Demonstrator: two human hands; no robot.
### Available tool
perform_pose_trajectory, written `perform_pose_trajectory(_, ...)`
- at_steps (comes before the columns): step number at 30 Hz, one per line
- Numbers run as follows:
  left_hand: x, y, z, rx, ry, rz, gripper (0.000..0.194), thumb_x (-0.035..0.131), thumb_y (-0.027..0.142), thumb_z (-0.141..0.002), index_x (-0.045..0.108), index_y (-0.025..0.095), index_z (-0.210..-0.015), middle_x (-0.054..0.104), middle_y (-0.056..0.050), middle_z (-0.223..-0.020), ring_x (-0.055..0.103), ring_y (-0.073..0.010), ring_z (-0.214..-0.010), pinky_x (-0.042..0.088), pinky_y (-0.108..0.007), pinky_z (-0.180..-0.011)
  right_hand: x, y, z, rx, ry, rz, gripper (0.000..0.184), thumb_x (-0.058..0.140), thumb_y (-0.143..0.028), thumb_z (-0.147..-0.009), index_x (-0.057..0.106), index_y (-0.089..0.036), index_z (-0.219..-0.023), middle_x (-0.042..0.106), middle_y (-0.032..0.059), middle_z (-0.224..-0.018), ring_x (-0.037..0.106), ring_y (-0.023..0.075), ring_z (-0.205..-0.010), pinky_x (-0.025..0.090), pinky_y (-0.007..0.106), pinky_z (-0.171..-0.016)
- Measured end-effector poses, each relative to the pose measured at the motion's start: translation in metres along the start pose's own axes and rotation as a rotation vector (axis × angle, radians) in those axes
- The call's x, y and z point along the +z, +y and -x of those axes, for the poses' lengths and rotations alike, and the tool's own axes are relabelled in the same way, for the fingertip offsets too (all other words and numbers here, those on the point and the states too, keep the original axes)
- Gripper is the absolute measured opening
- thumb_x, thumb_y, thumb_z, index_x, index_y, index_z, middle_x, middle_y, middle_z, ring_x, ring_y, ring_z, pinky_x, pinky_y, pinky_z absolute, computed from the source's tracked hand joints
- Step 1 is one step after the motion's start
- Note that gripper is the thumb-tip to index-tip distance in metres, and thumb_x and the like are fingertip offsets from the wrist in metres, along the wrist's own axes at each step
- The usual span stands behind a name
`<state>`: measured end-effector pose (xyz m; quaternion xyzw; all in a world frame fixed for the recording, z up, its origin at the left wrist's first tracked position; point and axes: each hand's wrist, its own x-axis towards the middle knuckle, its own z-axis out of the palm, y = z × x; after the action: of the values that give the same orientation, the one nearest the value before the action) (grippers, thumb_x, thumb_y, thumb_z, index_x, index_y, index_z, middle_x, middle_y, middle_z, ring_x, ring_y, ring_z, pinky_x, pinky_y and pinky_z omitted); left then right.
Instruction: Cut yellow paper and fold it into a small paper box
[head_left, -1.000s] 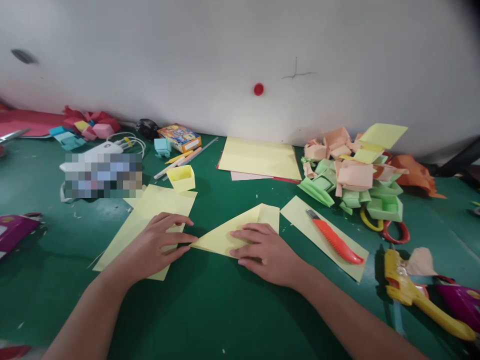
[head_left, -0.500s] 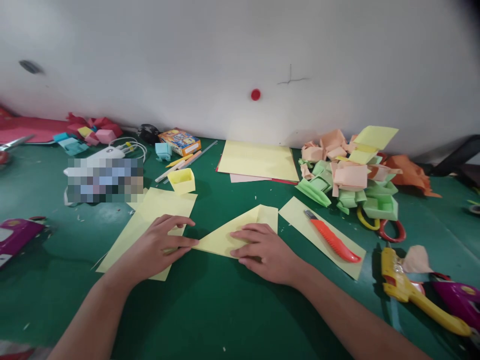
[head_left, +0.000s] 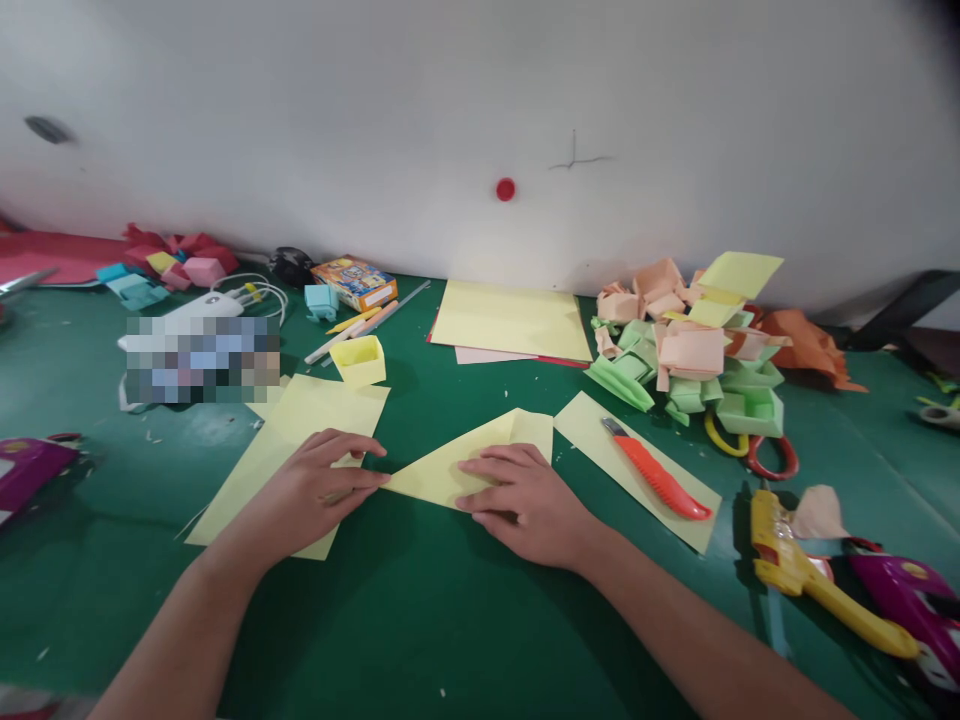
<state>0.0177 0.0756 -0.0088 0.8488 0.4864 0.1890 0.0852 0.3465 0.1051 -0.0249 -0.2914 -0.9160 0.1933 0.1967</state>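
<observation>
Both hands are pressing flat, open-palmed, gripping nothing: left hand (head_left: 311,490) pinning the corner, right hand (head_left: 525,500) creasing the folded yellow paper (head_left: 457,460); a firm crease appears needed.

- Head cam only, worn, looking forward and down over green table (head_left: 465,620).
- Close to table; faces white wall (head_left: 450,100) behind it.

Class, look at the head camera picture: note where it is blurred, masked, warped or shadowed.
Head view: soft, even light with no glare; the hands cast faint shadows on the green table. The left hand and right hand on the folded yellow paper are sharp. A pixelated patch masks something at the left. The picture's edges are smeared and bent, and the top right corner darkens.
</observation>
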Motion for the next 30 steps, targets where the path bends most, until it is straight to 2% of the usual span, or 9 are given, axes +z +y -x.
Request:
perform_pose_trajectory(20, -0.0026, -0.0014, 0.0008, 0.056, -0.027, -0.075, 0.033, 0.055, 0.023, -0.096, 0.078, 0.042, -0.108, 0.066, 0.000, -0.128, 0.060, -0.0226, -0.115, 0.049, -0.037, -0.097, 0.0000, -0.0020, 0.0008, -0.002, 0.034, 0.008, 0.022, 0.063, -0.025, -0.096, 0.079, -0.032, -0.110, 0.069, -0.0019, -0.136, 0.058, 0.0260, -0.127, 0.043, 0.048, -0.106)
perform_pose_trajectory(26, -0.0025, -0.0023, 0.0027, 0.041, -0.018, -0.049, 0.031, 0.055, 0.019, -0.092, 0.081, 0.036, -0.090, 0.065, 0.000, -0.132, 0.059, -0.0241, -0.118, 0.050, -0.037, -0.097, -0.0014, -0.0020, 0.0004, 0.004, 0.024, -0.009, 0.021, 0.064, -0.023, -0.095, 0.080, -0.032, -0.107, 0.069, -0.0011, -0.135, 0.058, 0.0257, -0.127, 0.042, 0.048, -0.108)
perform_pose_trajectory(30, -0.0040, 0.0013, 0.0021, 0.033, -0.002, -0.025, 0.030, 0.054, 0.020, -0.092, 0.080, 0.034, -0.087, 0.065, 0.000, -0.131, 0.058, -0.0230, -0.115, 0.051, -0.036, -0.094, -0.0013, -0.0011, 0.0005, -0.004, 0.036, -0.026, 0.021, 0.064, -0.021, -0.095, 0.080, -0.029, -0.105, 0.070, 0.0000, -0.134, 0.058, 0.0256, -0.127, 0.042, 0.047, -0.109)
